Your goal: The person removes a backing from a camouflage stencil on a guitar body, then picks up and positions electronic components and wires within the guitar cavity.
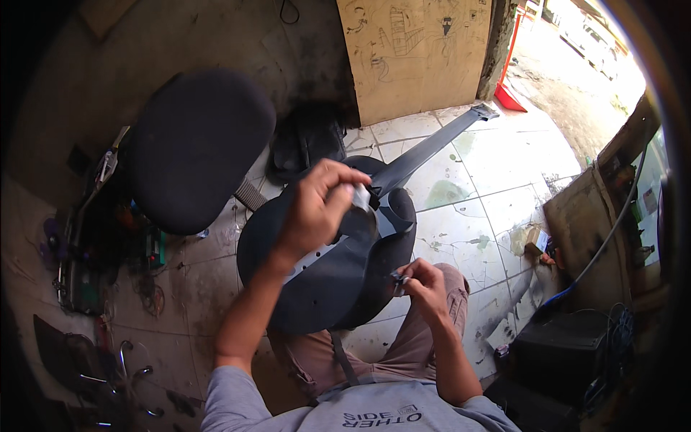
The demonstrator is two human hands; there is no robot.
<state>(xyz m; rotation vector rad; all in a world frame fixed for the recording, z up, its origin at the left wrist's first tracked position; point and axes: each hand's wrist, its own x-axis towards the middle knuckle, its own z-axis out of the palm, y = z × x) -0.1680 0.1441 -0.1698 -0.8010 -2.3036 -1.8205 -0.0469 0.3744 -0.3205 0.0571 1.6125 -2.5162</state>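
A large dark chair seat [277,295] rests upside down over my lap, with a metal plate and several holes on it, and a long dark metal bar [435,144] extending toward the back right. My left hand [324,205] is pinched on a small pale, shiny piece [361,198] just above the seat, near the bar's lower end. My right hand [425,288] grips a small dark metal piece [399,281] at the seat's right edge; its exact kind is too small to tell.
A padded backrest [198,144] stands at left beside open toolboxes [79,252]. A black bag [306,140], wooden board [414,61] and red dustpan [509,97] are behind the seat. Chair parts [122,367] lie lower left; a black box [558,360] sits at right.
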